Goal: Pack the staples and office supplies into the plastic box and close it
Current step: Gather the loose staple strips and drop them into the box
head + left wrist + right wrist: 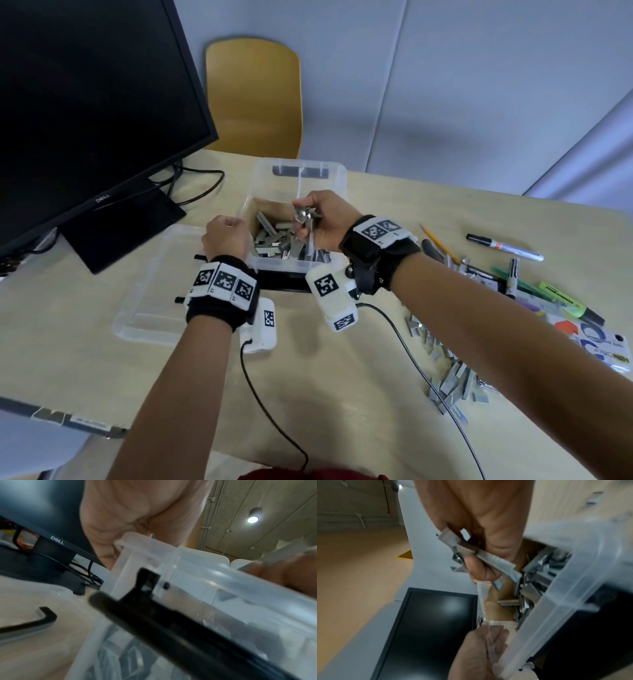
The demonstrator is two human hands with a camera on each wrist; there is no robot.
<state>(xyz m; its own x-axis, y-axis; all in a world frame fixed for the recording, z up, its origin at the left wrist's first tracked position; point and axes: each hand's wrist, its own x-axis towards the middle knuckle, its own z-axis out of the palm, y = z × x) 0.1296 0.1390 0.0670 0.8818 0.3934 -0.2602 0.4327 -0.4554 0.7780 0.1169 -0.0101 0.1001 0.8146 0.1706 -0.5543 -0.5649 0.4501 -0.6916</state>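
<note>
While the right hand (323, 222) hovers over the open clear plastic box (337, 178), its fingers are curled around a bunch of metal staple strips (303, 216), held just above the heap of staples (291, 245) already lying inside the box. At the box's near left corner, the left hand (226, 236) is curled over the rim, gripping the wall; the right wrist view shows its fingers (494, 635) wrapped around the clear edge. This box stands on a pale wooden table (342, 394), in the middle, with a black clip handle along its near side. Its clear lid (150, 298) lies flat on the table to the left, beside the box. More loose staples (452, 377) are scattered on the table to the right, under the right forearm. Farther right lie a pencil (436, 243), a black marker (503, 247), a yellow highlighter (568, 303) and other pens. A dark monitor (85, 102) stands at the back left, and a yellow chair (253, 99) sits behind the table.
</note>
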